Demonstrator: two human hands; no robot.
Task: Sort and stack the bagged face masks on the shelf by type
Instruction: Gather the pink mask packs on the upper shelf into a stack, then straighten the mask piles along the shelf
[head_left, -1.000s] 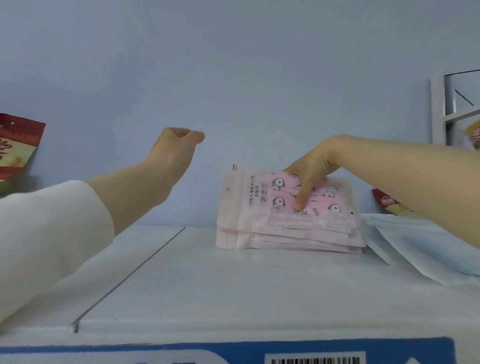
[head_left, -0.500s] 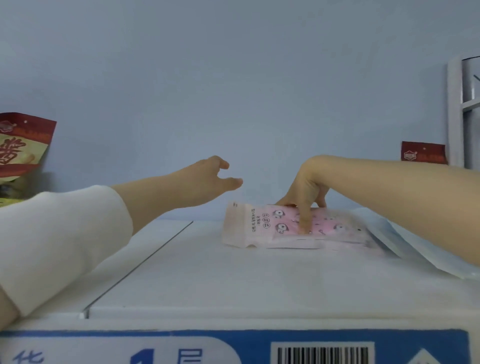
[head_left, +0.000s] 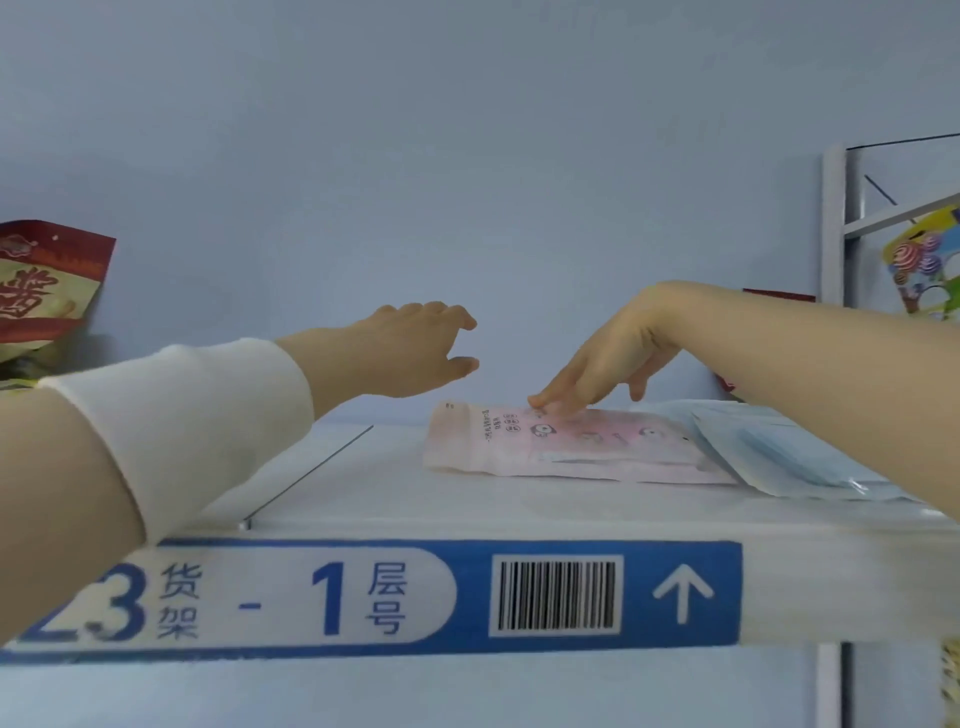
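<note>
Label strip (head_left: 363, 597), blue-and-white with barcode, on front edge of white shelf (head_left: 389, 499). Flat pink printed plastic bag of face masks (head_left: 561, 447) lies right of centre on shelf. Pale blue bagged masks (head_left: 779, 452) touch its right end, overlapping the edge. Right hand (head_left: 613, 358): fingers (head_left: 550, 400) straight, close together, tips pressing pink bag's top. Left hand (head_left: 410, 353) hovers left of bag, fingers loosely spread, holding nothing. Red-and-yellow snack pouch (head_left: 41, 291) at far left rear.

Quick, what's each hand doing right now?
Left hand: open, holding nothing, up in the air.
Right hand: open, fingertips touching the top of the pink mask bag.
</note>
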